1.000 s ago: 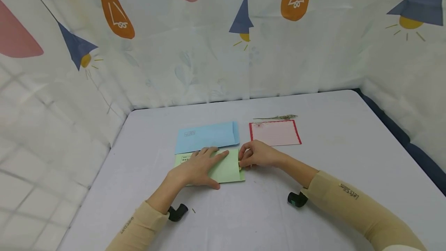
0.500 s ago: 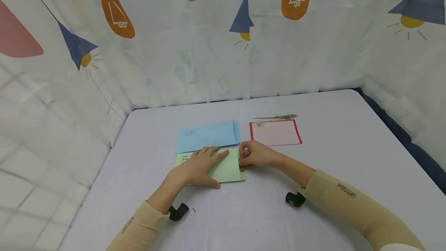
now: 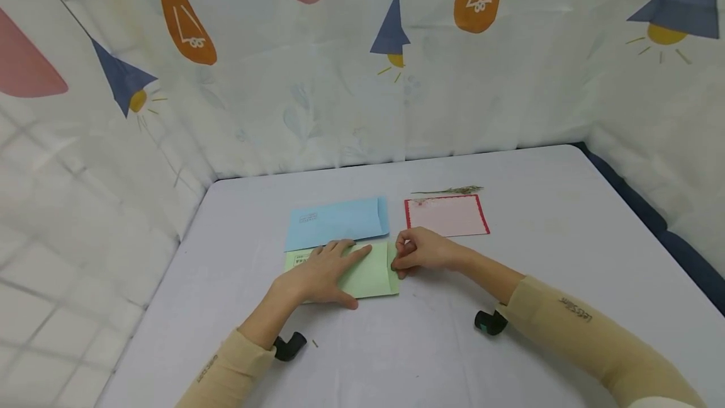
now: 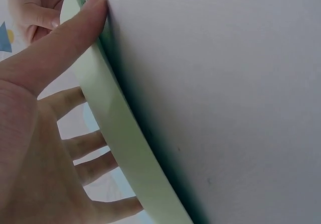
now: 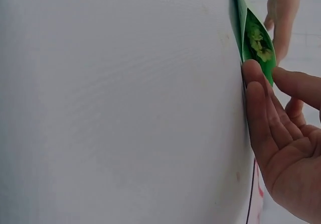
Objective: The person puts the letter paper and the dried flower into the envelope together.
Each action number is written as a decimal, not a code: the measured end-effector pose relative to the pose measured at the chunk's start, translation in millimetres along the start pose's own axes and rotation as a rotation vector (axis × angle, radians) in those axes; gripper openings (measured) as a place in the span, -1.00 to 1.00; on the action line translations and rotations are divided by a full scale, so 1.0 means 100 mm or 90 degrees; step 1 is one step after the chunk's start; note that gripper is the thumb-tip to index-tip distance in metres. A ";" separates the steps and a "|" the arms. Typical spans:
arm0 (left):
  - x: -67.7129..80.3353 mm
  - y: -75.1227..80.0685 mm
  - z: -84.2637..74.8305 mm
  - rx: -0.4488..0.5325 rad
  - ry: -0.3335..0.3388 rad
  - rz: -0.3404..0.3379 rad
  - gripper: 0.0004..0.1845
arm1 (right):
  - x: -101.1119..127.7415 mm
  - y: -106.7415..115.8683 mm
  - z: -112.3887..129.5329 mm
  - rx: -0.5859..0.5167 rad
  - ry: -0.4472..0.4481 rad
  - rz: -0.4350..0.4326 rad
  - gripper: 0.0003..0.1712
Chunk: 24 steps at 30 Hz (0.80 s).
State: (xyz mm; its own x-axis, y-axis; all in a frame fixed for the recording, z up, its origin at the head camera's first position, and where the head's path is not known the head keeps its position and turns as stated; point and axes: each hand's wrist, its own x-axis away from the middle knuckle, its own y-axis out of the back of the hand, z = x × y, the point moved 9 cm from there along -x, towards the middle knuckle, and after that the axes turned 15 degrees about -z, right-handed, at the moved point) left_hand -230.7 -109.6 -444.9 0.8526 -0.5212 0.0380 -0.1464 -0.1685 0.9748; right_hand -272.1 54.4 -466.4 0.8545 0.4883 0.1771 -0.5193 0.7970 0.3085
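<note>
A pale green envelope [image 3: 370,276] lies flat at the middle of the table, its open end toward the right. My left hand [image 3: 325,272] rests on it, fingers spread over the top and the thumb along the near edge. At the open end, my right hand [image 3: 426,250] pinches the envelope's lip between thumb and fingers. Through the gaping mouth in the right wrist view, a small cluster of yellow dried flowers [image 5: 259,45] shows inside. Directly behind the green envelope is a light blue envelope [image 3: 337,220] with small printing.
A pink card [image 3: 450,216] with a red border lies behind my right hand. Beyond it is a dried sprig [image 3: 459,191]. One small stem scrap [image 3: 314,344] sits near the left wrist's camera [image 3: 291,346]. Patterned cloth [image 3: 328,99] hangs behind the table.
The yellow flowers that showed at the envelope's mouth have gone from sight in the head view. My right hand has shifted slightly right onto the lip. The left hand holds its place.
</note>
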 end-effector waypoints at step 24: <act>-0.10 0.20 -0.01 0.039 -0.034 -0.071 -0.07 | 0.16 0.41 -0.16 0.020 0.003 -0.023 -0.79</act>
State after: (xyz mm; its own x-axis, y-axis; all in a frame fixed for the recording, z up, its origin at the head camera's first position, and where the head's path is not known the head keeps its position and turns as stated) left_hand -241.7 -106.9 -425.9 0.8372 -0.5405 -0.0831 -0.0846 -0.2782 0.9568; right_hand -280.4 100.8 -466.3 0.8729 0.4607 0.1604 -0.4869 0.8028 0.3442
